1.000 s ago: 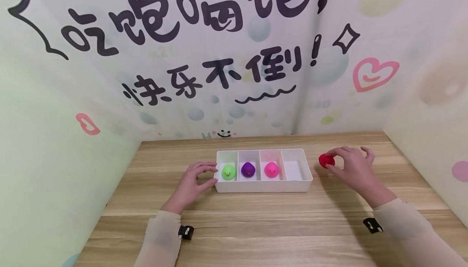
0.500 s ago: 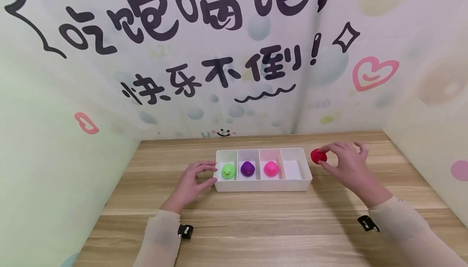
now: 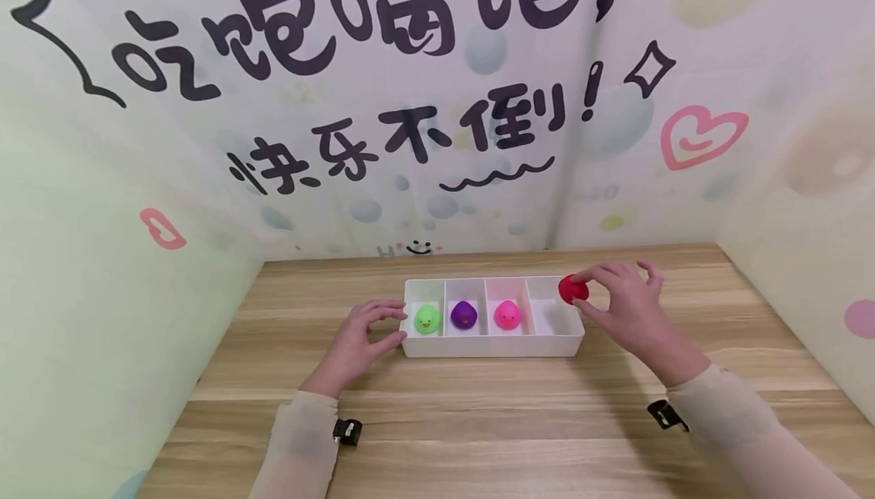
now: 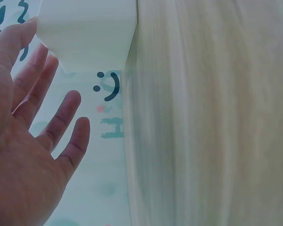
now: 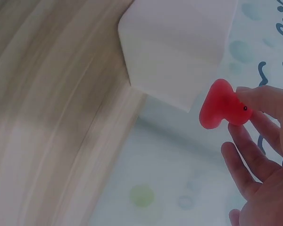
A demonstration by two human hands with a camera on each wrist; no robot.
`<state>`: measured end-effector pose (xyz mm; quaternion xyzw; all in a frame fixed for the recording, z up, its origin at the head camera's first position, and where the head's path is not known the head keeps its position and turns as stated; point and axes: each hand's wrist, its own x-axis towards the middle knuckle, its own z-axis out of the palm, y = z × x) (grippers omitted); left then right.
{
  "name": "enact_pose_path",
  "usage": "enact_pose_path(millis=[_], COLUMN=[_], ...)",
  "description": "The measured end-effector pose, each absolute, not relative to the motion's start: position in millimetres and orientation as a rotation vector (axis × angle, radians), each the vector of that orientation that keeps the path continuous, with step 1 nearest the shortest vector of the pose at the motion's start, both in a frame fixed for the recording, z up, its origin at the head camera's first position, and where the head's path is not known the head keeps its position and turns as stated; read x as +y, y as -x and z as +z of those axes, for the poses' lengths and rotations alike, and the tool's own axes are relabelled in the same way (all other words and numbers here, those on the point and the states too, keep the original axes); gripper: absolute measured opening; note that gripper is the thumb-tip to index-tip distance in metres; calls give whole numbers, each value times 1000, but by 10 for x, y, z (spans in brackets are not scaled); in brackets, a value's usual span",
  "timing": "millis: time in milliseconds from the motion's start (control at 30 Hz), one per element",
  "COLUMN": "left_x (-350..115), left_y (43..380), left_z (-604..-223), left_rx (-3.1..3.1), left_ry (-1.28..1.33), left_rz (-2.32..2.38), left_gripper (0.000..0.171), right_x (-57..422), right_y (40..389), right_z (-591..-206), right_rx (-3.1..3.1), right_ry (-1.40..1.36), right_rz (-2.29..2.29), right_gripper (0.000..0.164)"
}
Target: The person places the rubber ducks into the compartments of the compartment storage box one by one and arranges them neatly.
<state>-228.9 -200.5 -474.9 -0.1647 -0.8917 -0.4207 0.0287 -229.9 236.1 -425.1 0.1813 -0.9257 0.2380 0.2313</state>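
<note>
A white divided box stands on the table with four compartments in a row. From the left they hold a green rubber duck, a purple rubber duck and a pink rubber duck; the rightmost has nothing in it. My right hand pinches a red rubber duck between thumb and fingers, over the box's right end. The right wrist view shows this red duck beside the box wall. With fingers spread, my left hand touches the box's left end with its thumb and fingertips.
The wooden table reaches back to a printed wall cloth with large black characters. Cloth walls also stand at the left and right. Black wrist straps show on both sleeves.
My right hand has carried the red duck leftward, from the table area right of the box to over its right end. The left hand stays at the box's left end.
</note>
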Motion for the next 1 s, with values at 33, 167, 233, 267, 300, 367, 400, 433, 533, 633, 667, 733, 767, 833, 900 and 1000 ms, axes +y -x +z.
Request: enact_pose_path(millis=[33,167,233,267,300,367,400,433,533,633,667,733,767,833,900,1000], left_x=[-2005,-2001,-2002,-2000,-2001,-1998,-1995,-1992,-1986,-1979,-1980,-1981,-1980,-1980,-1980,-1978], left_y=[2290,2289,2290,2288,2289,2290,2288,2287,2284,2275,2273,2271,2269,2268,2268,2266], left_z=[-4753,-4747,-4750,-4746,-4749,-4753,-4752,-4751,-4749,-4741,-4741,-4745,-4742,-4740,-4737,-4720], left_rx=[-2753,-2757,-2752,-2752,-2752,-2754,-2756,-2759,-2759,-2758,-2759,-2759,-2760,-2760,-2760,-2764], left_ry=[510,501,500,495,495,496,496,495,495,496,496,502,503,512,523,532], left_rz=[-1295,-1308,-1314,-1319,-1315,-1310,-1309,-1305,-1304,-1310,-1305,-1291,-1286,-1268,-1253,-1241], left_gripper=[27,27,27,27,27,27,27,27,27,28,28,28,29,29,28,28], right_x=[2335,2238,2197,2181,2165,2143,2135,2129,2120,2113,2108,2093,2088,2073,2060,2040], right_y=[2301,2317,2334,2342,2350,2366,2377,2387,2421,2454,2465,2487,2498,2517,2531,2551], right_z=[-4256,-4300,-4336,-4353,-4369,-4401,-4415,-4428,-4460,-4477,-4480,-4479,-4479,-4473,-4462,-4441], right_rx=[-2549,-2568,-2586,-2598,-2611,-2640,-2654,-2665,-2704,-2750,-2767,-2798,-2810,-2837,-2863,-2905], right_ry=[-505,-557,-587,-601,-612,-622,-628,-633,-647,-656,-660,-669,-671,-674,-671,-655], right_rz=[652,634,619,614,605,590,579,568,525,479,464,437,425,405,389,376], right_gripper=[33,33,33,32,33,33,33,33,32,30,30,28,28,27,26,26])
